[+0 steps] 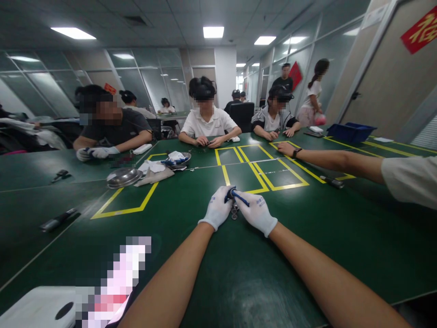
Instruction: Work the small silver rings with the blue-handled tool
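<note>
Both my hands wear white gloves and meet over the green table [239, 273]. The fingers of my left hand [217, 208] are closed round a small dark cylindrical part [229, 193]. My right hand [257, 213] grips a slim blue stick-like tool [241, 198], whose end meets the dark part. I cannot make out its exact kind. Just below the fingertips, between the two gloves, several small shiny metal rings [234, 212] show. Whether they lie on the table or hang from the part, I cannot tell.
Yellow tape rectangles [289, 187] mark the table. Leftward are a metal bowl [124, 177], cloths [155, 174] and a dark tool [58, 220]. A phone [119, 278] lies near my left forearm. A person's arm [341, 161] reaches in from the right, beyond another dark tool [332, 182].
</note>
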{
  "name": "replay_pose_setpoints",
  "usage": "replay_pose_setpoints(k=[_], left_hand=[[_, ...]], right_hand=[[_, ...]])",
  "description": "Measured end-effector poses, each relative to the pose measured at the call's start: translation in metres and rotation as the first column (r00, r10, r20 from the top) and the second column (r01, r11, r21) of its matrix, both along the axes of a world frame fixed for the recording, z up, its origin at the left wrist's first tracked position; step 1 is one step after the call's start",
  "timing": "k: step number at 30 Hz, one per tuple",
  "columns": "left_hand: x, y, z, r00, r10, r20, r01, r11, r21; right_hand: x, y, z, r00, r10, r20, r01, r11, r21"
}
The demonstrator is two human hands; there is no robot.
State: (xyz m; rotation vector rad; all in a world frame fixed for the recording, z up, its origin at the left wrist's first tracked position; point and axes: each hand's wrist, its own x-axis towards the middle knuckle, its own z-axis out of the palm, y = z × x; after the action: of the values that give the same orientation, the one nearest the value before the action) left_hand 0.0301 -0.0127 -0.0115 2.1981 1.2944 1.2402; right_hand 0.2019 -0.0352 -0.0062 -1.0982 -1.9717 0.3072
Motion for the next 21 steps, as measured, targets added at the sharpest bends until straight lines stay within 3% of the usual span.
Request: replay_pose_setpoints(k=[6, 14, 21], left_hand=[[0.0001, 0.0004, -0.0004, 1.0, 0.0, -0.004, 0.0, 1.0, -0.022], [-0.0005, -0.0007, -0.0009, 1.0, 0.004, 0.009, -0.004, 1.0, -0.029], [-0.0003, 0.0003, -0.0028, 1.0, -0.013, -0.015, 0.013, 0.999, -0.03]], right_hand=[[-0.0002, -0.0016, 0.0037, 0.995, 0.048, -0.084, -0.05, 0.998, -0.024], [0.0005, -0.0011, 0.0032, 0.997, -0.027, -0.076, 0.028, 1.0, 0.011], [-0.0002, -0.0015, 0.0013, 0.995, 0.013, -0.098, -0.016, 1.0, -0.027]])
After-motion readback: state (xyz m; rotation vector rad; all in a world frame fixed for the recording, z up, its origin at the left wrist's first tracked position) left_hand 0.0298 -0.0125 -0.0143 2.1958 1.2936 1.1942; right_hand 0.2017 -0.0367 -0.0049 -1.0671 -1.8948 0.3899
